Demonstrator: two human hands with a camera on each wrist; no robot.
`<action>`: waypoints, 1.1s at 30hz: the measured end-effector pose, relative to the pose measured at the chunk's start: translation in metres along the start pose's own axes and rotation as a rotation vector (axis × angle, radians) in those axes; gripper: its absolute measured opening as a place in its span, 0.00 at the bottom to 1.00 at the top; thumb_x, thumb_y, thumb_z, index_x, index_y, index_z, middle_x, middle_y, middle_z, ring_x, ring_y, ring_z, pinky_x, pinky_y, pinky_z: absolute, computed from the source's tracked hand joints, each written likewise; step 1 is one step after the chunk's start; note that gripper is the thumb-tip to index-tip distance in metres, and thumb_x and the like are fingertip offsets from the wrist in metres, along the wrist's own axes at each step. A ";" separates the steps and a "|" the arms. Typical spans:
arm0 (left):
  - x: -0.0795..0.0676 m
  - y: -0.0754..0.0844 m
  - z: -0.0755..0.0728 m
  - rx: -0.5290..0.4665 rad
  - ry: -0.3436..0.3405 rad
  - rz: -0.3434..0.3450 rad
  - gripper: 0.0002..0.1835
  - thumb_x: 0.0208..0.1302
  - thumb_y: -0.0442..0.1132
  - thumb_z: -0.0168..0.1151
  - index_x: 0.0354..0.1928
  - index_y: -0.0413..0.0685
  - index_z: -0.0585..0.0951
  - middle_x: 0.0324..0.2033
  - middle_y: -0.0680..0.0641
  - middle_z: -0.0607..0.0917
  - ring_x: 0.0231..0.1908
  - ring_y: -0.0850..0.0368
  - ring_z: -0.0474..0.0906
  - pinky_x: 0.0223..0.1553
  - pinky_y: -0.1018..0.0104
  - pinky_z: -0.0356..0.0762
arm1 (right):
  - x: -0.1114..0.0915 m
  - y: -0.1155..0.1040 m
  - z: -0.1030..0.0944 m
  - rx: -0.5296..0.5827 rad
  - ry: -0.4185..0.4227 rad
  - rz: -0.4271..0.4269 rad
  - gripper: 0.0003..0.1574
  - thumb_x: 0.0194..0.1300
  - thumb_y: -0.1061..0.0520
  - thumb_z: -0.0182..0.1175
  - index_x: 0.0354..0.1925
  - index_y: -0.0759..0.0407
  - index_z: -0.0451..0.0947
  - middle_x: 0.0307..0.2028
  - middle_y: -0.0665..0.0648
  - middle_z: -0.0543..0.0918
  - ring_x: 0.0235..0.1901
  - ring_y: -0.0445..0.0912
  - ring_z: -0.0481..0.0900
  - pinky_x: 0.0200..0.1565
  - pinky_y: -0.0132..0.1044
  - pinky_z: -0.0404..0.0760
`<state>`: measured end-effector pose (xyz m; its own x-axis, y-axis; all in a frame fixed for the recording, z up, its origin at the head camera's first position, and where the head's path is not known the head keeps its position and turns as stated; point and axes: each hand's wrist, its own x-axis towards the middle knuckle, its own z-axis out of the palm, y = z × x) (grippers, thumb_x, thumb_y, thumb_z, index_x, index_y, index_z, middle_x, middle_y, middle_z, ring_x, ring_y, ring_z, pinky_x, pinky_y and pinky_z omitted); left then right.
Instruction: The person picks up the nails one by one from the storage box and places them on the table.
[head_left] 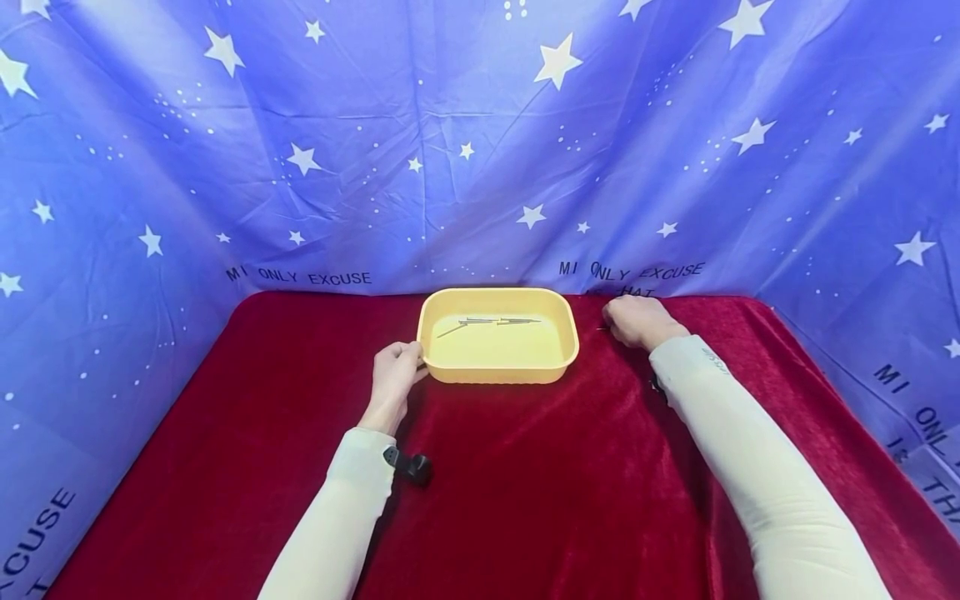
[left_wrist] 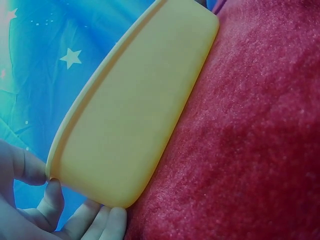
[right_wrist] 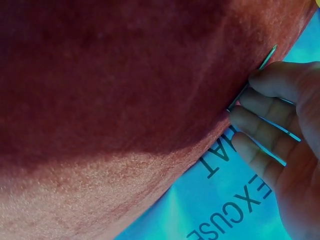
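Note:
A yellow plastic bin (head_left: 495,376) sits on the red cloth, with several thin metal nails (head_left: 517,321) lying on its floor. At the bin's left end, my left hand (head_left: 395,377) holds the rim between thumb and forefinger. Its other fingertips touch the bin's lower wall in the left wrist view. To the right of the bin, near the table's back edge, my right hand (head_left: 642,322) pinches a single nail (right_wrist: 268,56) between thumb and fingers. Both ends of that nail show beyond the fingertips, close to the cloth.
Red velvet cloth (head_left: 525,500) covers the table. A blue curtain with white stars (head_left: 420,167) hangs close behind the back edge and along both sides. A black wrist camera (head_left: 411,467) is strapped over the left sleeve.

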<state>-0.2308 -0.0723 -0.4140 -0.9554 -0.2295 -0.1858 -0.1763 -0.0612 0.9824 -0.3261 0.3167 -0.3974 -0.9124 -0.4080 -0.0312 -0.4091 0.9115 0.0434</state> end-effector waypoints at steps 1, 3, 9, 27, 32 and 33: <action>0.000 -0.001 0.000 -0.001 0.000 0.002 0.05 0.56 0.33 0.49 0.25 0.39 0.70 0.34 0.43 0.74 0.40 0.52 0.76 0.46 0.59 0.81 | 0.000 0.000 0.000 0.000 0.000 0.001 0.12 0.49 0.64 0.57 0.18 0.48 0.74 0.20 0.51 0.76 0.23 0.51 0.74 0.26 0.50 0.74; 0.000 -0.001 0.000 -0.004 0.004 0.004 0.05 0.55 0.33 0.49 0.25 0.38 0.70 0.34 0.43 0.74 0.40 0.52 0.76 0.46 0.59 0.81 | -0.001 0.000 -0.001 -0.002 0.000 -0.002 0.12 0.49 0.64 0.57 0.18 0.48 0.73 0.20 0.51 0.76 0.24 0.51 0.74 0.27 0.50 0.75; 0.000 -0.002 0.002 -0.004 0.005 0.005 0.06 0.55 0.33 0.50 0.26 0.36 0.70 0.32 0.43 0.73 0.38 0.53 0.74 0.46 0.57 0.81 | -0.003 0.001 -0.008 -0.015 -0.009 -0.017 0.11 0.50 0.64 0.57 0.18 0.49 0.72 0.21 0.52 0.76 0.26 0.53 0.76 0.28 0.53 0.75; 0.001 0.000 -0.002 -0.013 0.009 0.002 0.05 0.54 0.33 0.50 0.25 0.37 0.69 0.35 0.41 0.75 0.41 0.52 0.76 0.47 0.58 0.80 | 0.028 -0.050 -0.063 0.011 0.094 -0.069 0.08 0.58 0.54 0.58 0.23 0.50 0.75 0.25 0.55 0.77 0.31 0.54 0.77 0.32 0.54 0.76; 0.002 -0.001 0.000 -0.006 0.007 0.000 0.07 0.55 0.33 0.50 0.26 0.34 0.69 0.33 0.43 0.74 0.40 0.52 0.76 0.46 0.59 0.81 | 0.035 -0.068 -0.071 0.007 0.104 -0.094 0.06 0.57 0.55 0.57 0.25 0.49 0.76 0.26 0.53 0.76 0.29 0.51 0.75 0.30 0.51 0.76; 0.002 -0.001 0.001 -0.003 0.006 -0.002 0.07 0.55 0.33 0.50 0.27 0.34 0.69 0.33 0.43 0.73 0.40 0.53 0.75 0.46 0.59 0.81 | 0.036 -0.071 -0.072 0.005 0.105 -0.100 0.05 0.57 0.55 0.56 0.25 0.49 0.75 0.26 0.52 0.76 0.29 0.50 0.74 0.30 0.50 0.76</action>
<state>-0.2323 -0.0719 -0.4157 -0.9535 -0.2357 -0.1876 -0.1772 -0.0646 0.9820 -0.3309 0.2339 -0.3296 -0.8634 -0.4997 0.0695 -0.4980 0.8662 0.0408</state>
